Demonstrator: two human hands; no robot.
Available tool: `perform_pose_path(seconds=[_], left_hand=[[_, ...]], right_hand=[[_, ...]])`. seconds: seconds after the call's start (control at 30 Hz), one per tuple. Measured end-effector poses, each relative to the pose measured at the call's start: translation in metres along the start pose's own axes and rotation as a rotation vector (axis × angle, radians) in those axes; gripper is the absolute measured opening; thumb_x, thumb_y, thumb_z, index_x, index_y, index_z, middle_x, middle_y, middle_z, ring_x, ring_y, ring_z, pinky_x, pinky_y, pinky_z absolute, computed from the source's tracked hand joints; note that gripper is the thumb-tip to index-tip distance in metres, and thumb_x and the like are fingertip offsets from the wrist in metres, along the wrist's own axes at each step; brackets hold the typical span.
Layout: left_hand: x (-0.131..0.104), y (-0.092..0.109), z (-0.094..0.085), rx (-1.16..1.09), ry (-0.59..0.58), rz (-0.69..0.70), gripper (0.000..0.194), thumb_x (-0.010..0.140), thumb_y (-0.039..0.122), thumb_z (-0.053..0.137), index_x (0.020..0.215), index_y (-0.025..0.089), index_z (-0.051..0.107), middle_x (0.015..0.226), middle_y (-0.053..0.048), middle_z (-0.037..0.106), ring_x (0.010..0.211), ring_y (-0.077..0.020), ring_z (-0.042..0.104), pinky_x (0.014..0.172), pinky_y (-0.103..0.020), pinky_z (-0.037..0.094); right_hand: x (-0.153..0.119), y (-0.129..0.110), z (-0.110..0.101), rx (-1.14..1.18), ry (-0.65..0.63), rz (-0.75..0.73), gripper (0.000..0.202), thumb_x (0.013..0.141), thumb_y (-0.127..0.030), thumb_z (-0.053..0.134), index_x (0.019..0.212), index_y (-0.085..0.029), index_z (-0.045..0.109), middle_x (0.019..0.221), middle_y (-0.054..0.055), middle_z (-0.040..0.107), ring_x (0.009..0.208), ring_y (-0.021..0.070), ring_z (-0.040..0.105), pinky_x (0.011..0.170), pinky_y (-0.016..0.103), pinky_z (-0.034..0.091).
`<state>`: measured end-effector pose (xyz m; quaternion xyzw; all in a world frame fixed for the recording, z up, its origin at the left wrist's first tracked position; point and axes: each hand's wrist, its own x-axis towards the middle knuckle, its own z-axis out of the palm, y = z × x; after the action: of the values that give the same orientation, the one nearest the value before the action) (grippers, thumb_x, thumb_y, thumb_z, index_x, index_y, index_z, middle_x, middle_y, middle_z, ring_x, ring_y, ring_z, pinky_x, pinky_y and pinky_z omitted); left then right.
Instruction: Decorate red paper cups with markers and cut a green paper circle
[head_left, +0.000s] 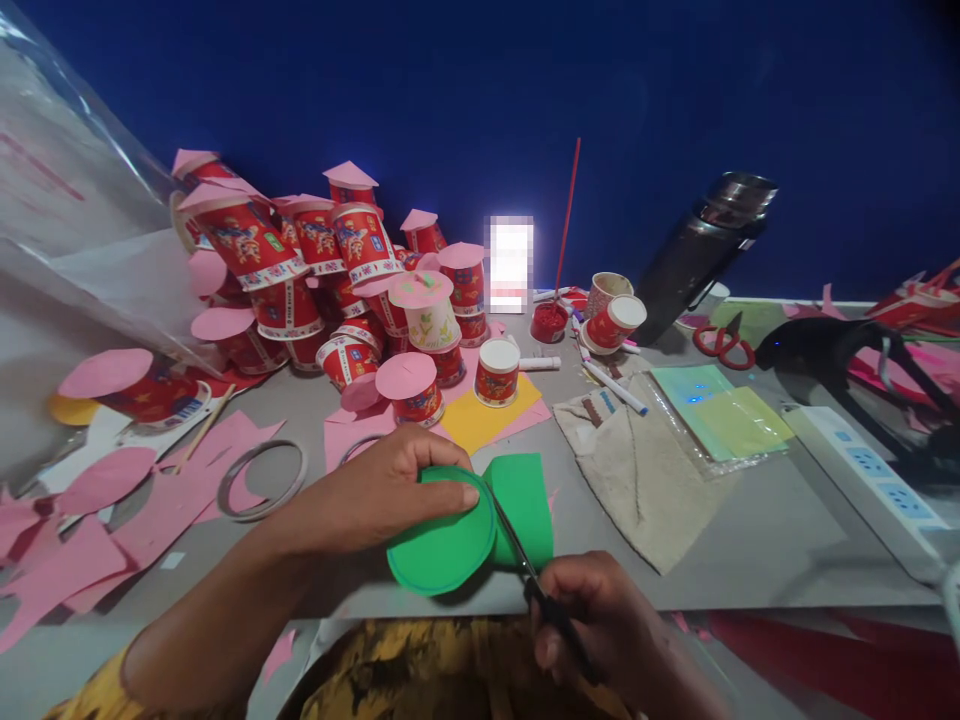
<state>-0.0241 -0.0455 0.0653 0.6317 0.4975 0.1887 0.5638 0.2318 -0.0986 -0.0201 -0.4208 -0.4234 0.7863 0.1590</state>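
My left hand pinches a sheet of green paper near the table's front edge, thumb on top. A rounded outline is drawn on the sheet, and its near and left sides have a curved cut edge. To the right, a strip of the same green paper bends away from the round part. My right hand grips the dark handles of a pair of scissors. The blades point up and left, lying along the round part's right edge between it and the strip. My fingers partly hide the handles.
Stacked red paper cups with pink paper tops fill the back left. Pink paper scraps and a tape roll lie left. A cloth, a black flask, red-handled scissors and a power strip are right.
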Motion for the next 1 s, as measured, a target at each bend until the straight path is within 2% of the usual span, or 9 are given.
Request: perform_pose_path(seconds=[0.2,0.5,0.7,1.0], left_hand=[[0.0031,0.0006,0.0023,0.054,-0.030,0.008,0.028,0.082,0.037,0.065,0.063,0.018,0.057,0.062,0.005,0.045,0.059,-0.0101,0.040,0.053,-0.021,0.033],[0.0058,0.0014,-0.0018,0.055,-0.107,-0.041,0.031,0.080,0.039,0.065,0.059,0.020,0.051,0.057,0.006,0.039,0.052,-0.0091,0.038,0.046,-0.021,0.028],[0.0081,0.0059,-0.0051,0.070,-0.141,-0.025,0.029,0.079,0.037,0.066,0.059,0.019,0.054,0.055,0.005,0.042,0.050,-0.0092,0.038,0.045,-0.021,0.029],[0.0083,0.0038,-0.0056,0.067,-0.125,-0.039,0.023,0.078,0.035,0.067,0.063,0.018,0.062,0.058,0.005,0.048,0.054,-0.0104,0.042,0.049,-0.020,0.034]], right_hand=[[-0.0002,0.0000,-0.0014,-0.060,0.023,0.026,0.018,0.063,-0.025,0.077,0.058,-0.019,0.062,0.053,-0.004,0.059,0.046,0.0076,0.049,0.044,0.018,0.037],[-0.0007,-0.0061,-0.0038,-0.059,-0.068,0.013,0.027,0.068,-0.034,0.082,0.060,-0.019,0.061,0.056,-0.004,0.057,0.050,0.0084,0.050,0.053,0.020,0.046],[-0.0026,-0.0076,-0.0024,-0.058,-0.056,0.000,0.025,0.069,-0.032,0.079,0.060,-0.020,0.059,0.056,-0.005,0.057,0.050,0.0081,0.049,0.055,0.020,0.047],[-0.0020,-0.0078,-0.0028,-0.065,-0.066,-0.014,0.024,0.070,-0.034,0.077,0.060,-0.021,0.060,0.055,-0.005,0.056,0.049,0.0083,0.050,0.054,0.021,0.047]])
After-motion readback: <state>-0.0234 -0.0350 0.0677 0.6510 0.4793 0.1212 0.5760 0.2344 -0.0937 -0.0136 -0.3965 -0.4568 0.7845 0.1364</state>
